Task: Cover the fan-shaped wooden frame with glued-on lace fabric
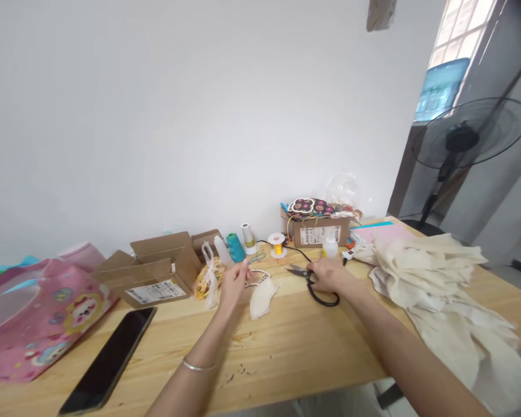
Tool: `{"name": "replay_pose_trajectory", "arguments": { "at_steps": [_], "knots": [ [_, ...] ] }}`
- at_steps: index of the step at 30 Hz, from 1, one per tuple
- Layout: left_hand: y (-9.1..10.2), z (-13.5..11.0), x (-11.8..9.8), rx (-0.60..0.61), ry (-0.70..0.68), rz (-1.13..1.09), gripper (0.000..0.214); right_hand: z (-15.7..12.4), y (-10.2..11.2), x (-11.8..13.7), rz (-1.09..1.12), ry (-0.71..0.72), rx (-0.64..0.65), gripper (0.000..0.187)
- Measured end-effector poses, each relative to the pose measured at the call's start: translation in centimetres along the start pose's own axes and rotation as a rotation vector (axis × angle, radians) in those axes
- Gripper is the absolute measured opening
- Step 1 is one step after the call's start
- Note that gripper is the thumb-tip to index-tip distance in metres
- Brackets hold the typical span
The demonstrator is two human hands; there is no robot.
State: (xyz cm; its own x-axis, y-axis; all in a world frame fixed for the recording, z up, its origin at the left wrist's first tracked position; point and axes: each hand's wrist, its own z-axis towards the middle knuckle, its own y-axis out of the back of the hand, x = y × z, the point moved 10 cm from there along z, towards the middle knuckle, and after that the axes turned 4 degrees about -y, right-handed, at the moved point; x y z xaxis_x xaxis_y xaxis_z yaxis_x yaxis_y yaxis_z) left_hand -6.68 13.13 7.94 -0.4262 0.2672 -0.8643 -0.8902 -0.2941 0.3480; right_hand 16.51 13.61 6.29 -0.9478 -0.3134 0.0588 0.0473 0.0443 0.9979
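Observation:
My right hand [329,274] is closed around one handle of a pair of black-handled scissors [323,299]. Their blades point left over the wooden table [286,359], and the other handle loop shows below the hand. My left hand [235,282] has its fingertips pinched together; whatever they hold is too small to make out. Just right of those fingers lies a curved openwork piece [263,275] with a dark pattern and pale rim. A cream fabric piece [261,299] overlaps its lower side.
Behind the hands stand a teal thread cone [235,248], a yellow thread spool [278,246] and a white bottle [330,247]. Cardboard boxes [156,272] sit along the wall. A phone [110,359] and pink bag [47,318] lie left, piled cream fabric [434,278] right.

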Motion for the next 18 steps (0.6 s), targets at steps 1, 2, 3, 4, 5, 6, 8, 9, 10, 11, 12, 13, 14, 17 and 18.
{"name": "replay_pose_trajectory", "arguments": {
  "at_steps": [1,2,3,4,5,6,8,9,10,11,12,13,14,17,18],
  "knots": [
    [0.1,-0.4,0.0,0.009,-0.007,0.011,0.040,-0.4,0.4,0.1,0.000,0.000,0.007,0.034],
    [0.2,-0.8,-0.2,0.013,-0.015,0.020,0.036,-0.9,0.9,0.6,0.013,0.031,0.009,0.038],
    [0.3,-1.3,-0.6,0.013,-0.025,0.025,0.032,-1.4,1.4,1.5,0.039,0.089,0.009,0.042],
    [0.1,-1.9,-1.2,0.016,-0.044,0.029,0.031,-2.0,1.9,2.6,0.078,0.163,-0.006,0.044],
    [-0.2,-2.6,-2.3,0.026,-0.082,0.040,0.032,-2.8,2.4,4.3,0.140,0.288,-0.019,0.044],
    [-0.7,-3.3,-3.7,0.049,-0.140,0.057,0.035,-3.4,3.0,5.1,0.171,0.323,-0.069,0.037],
    [-2.7,-5.1,-7.2,0.155,-0.335,0.154,0.039,-4.2,4.3,5.7,0.168,0.274,-0.264,0.026],
    [-4.3,-6.3,-8.9,0.257,-0.471,0.211,0.042,-4.8,4.8,6.2,0.183,0.278,-0.349,0.024],
    [-6.0,-7.6,-10.3,0.400,-0.607,0.266,0.044,-5.4,5.2,6.6,0.236,0.280,-0.415,0.026],
    [-7.2,-8.5,-10.8,0.509,-0.696,0.312,0.045,-6.0,5.4,7.0,0.291,0.305,-0.452,0.027],
    [-7.2,-8.3,-10.7,0.514,-0.704,0.353,0.044,-6.6,5.6,7.4,0.341,0.325,-0.475,0.029],
    [-5.7,-7.1,-10.3,0.378,-0.639,0.362,0.039,-7.1,5.8,7.6,0.368,0.326,-0.483,0.029],
    [-3.7,-5.7,-9.5,0.230,-0.547,0.334,0.039,-7.2,6.1,7.8,0.364,0.306,-0.476,0.028],
    [2.4,-3.9,-6.9,-0.125,-0.332,0.230,0.039,-6.2,5.9,8.3,0.162,0.190,-0.328,0.028],
    [3.0,-4.2,-7.1,-0.131,-0.364,0.233,0.037,-5.5,5.5,8.8,0.062,0.169,-0.235,0.033]
  ]
}}
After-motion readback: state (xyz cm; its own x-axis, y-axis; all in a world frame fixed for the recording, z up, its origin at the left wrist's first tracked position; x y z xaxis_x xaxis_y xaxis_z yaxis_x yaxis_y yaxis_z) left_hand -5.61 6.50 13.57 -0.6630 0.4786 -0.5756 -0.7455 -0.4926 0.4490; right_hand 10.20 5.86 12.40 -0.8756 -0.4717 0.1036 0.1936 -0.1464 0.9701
